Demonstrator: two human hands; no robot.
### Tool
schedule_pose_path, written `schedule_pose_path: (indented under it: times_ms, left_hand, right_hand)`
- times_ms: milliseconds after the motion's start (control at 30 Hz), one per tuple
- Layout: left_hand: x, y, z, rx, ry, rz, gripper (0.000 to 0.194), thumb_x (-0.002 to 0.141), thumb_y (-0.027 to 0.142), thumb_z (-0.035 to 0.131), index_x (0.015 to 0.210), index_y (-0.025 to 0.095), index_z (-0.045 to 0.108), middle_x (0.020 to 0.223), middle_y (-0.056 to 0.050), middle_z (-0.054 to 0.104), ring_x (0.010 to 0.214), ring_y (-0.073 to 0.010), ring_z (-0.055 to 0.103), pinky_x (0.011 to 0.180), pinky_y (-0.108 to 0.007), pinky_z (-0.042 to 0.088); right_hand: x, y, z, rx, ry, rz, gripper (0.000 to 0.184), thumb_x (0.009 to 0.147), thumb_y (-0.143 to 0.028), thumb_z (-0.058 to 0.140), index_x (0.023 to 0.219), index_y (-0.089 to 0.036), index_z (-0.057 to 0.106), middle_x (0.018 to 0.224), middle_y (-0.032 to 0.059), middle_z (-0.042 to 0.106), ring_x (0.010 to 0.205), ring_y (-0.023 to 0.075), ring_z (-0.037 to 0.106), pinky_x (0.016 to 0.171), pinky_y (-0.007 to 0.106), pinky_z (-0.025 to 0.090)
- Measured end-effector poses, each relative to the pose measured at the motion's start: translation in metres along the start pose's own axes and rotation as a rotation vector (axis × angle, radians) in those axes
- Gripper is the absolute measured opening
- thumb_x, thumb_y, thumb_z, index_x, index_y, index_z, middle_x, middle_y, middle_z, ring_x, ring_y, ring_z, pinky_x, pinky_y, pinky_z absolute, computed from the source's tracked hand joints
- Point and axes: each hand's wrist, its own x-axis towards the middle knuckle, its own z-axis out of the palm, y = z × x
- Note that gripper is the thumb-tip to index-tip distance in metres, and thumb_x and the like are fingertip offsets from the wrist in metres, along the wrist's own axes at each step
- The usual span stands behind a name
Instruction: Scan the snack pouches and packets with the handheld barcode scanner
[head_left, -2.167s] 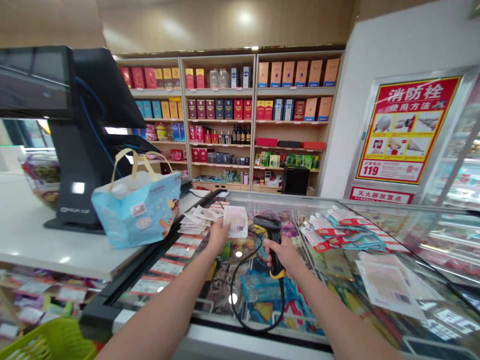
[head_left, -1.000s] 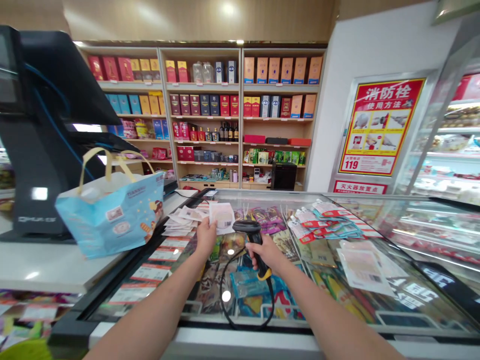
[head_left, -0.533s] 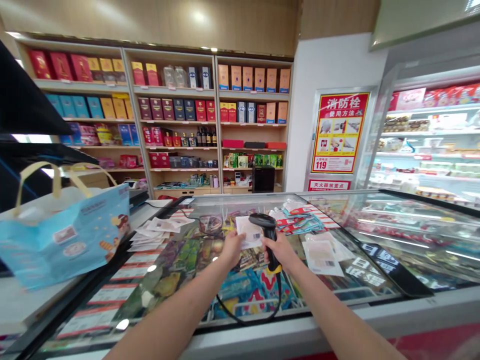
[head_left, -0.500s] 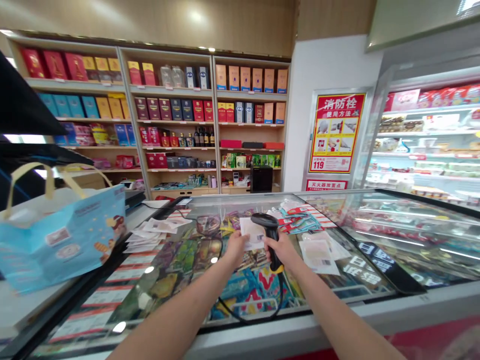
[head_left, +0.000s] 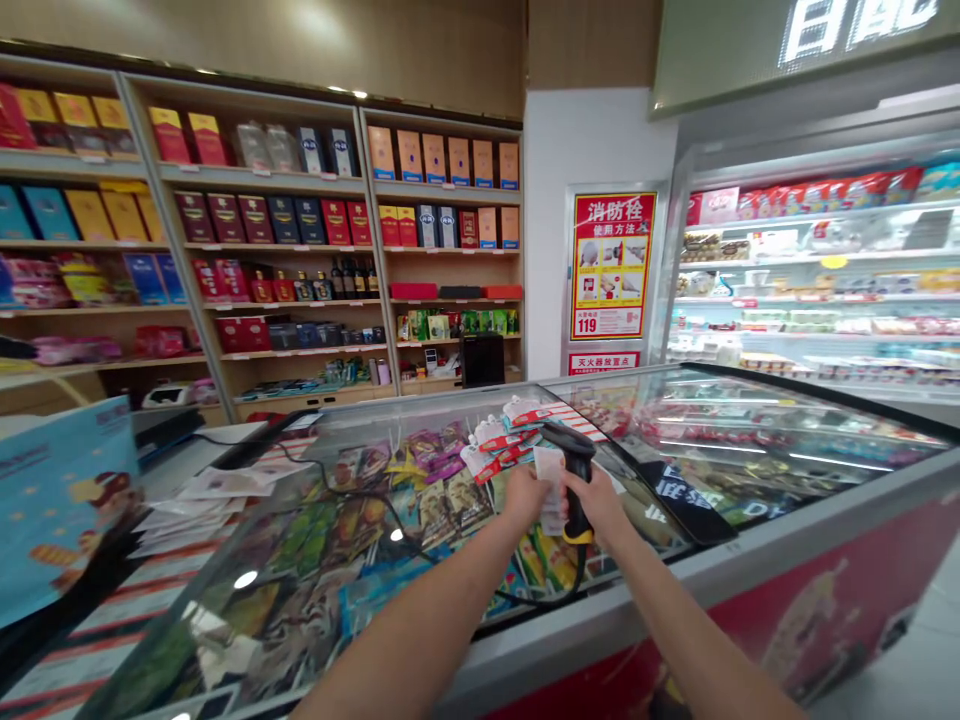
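Note:
My left hand (head_left: 525, 496) pinches a white paper slip (head_left: 550, 488) by its left edge over the glass lid of a chest freezer (head_left: 337, 580). In my right hand (head_left: 598, 502) is a black barcode scanner (head_left: 570, 440), its handle gripped upright and its head just above the slip. A black cable (head_left: 544, 603) with a yellow end at the scanner loops down onto the glass. Just beyond my hands lies a heap of red, white and blue packets (head_left: 499, 440). Behind the right hand a bit of white paper shows, mostly hidden.
Stacked white papers (head_left: 187, 522) lie on the freezer's left side, beside a blue bag (head_left: 67, 510). A dark sign strip (head_left: 686, 500) lies across the glass at right. Shelves (head_left: 300, 240) of boxed goods stand behind, and a lit refrigerated display (head_left: 817, 270) at right.
The view has turned to the right, so shelves and bag have shifted left. The slip and scanner stay in my hands, now closer together and over the right part of the lid.

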Motion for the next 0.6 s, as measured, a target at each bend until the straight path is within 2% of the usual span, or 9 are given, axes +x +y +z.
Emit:
schedule_pose_path:
  times_ms: [67,133,200,300,400,500,600]
  left_hand:
    - [-0.005,0.007,-0.007,0.314,0.033,0.042,0.005,0.066,0.013,0.065,0.066,0.014,0.060,0.062,0.000,0.060,0.068,-0.0145,0.059,0.062,-0.023,0.041]
    - [-0.010,0.011,-0.016,0.490,0.006,0.091,0.004,0.070,0.018,0.064,0.068,0.015,0.062,0.066,-0.001,0.061,0.069,-0.0137,0.058,0.062,-0.022,0.039]
    - [-0.013,0.011,-0.026,0.579,-0.001,0.124,0.010,0.072,0.022,0.064,0.066,0.015,0.062,0.067,-0.002,0.061,0.067,-0.0134,0.056,0.061,-0.023,0.037]
    - [-0.012,0.003,-0.052,0.622,0.091,0.198,0.018,0.074,0.027,0.065,0.063,0.015,0.058,0.071,-0.002,0.059,0.067,-0.0127,0.053,0.061,-0.023,0.036]
    - [-0.007,-0.013,-0.101,0.616,0.225,0.310,0.020,0.076,0.026,0.063,0.060,0.016,0.054,0.073,-0.001,0.056,0.070,-0.0125,0.052,0.065,-0.023,0.038]
    - [-0.005,-0.034,-0.170,0.621,0.370,0.390,0.024,0.077,0.023,0.061,0.057,0.017,0.049,0.077,-0.003,0.057,0.079,-0.0145,0.055,0.074,-0.025,0.042]
    - [-0.010,-0.058,-0.242,0.670,0.525,0.424,0.020,0.079,0.023,0.058,0.061,0.018,0.052,0.088,-0.005,0.060,0.091,-0.0177,0.056,0.086,-0.030,0.043]
  right_hand:
    - [-0.001,0.002,-0.001,0.004,-0.010,0.008,0.040,0.059,-0.037,0.076,0.082,-0.019,0.048,0.048,-0.0083,0.053,0.036,0.0101,0.047,0.034,0.022,0.043]
    - [-0.001,0.005,0.000,0.005,-0.024,0.016,0.041,0.059,-0.037,0.076,0.083,-0.019,0.049,0.048,-0.0081,0.053,0.036,0.0100,0.048,0.034,0.022,0.043]
    - [-0.001,0.009,0.004,0.005,-0.040,0.017,0.038,0.059,-0.038,0.076,0.079,-0.019,0.049,0.048,-0.0073,0.053,0.035,0.0098,0.048,0.034,0.022,0.044]
    - [-0.001,0.012,0.015,-0.008,-0.049,0.023,0.038,0.058,-0.039,0.077,0.072,-0.018,0.049,0.047,-0.0062,0.053,0.035,0.0096,0.048,0.035,0.023,0.044]
    - [-0.002,0.013,0.033,-0.019,-0.066,0.050,0.040,0.055,-0.040,0.079,0.069,-0.019,0.048,0.045,-0.0062,0.052,0.035,0.0099,0.048,0.034,0.023,0.045]
    - [-0.003,0.014,0.059,-0.018,-0.136,0.076,0.040,0.055,-0.042,0.078,0.067,-0.019,0.047,0.045,-0.0059,0.052,0.034,0.0099,0.048,0.034,0.023,0.044]
    - [-0.005,0.019,0.095,-0.020,-0.215,0.075,0.039,0.057,-0.041,0.077,0.066,-0.020,0.046,0.045,-0.0062,0.051,0.034,0.0095,0.047,0.034,0.022,0.043]
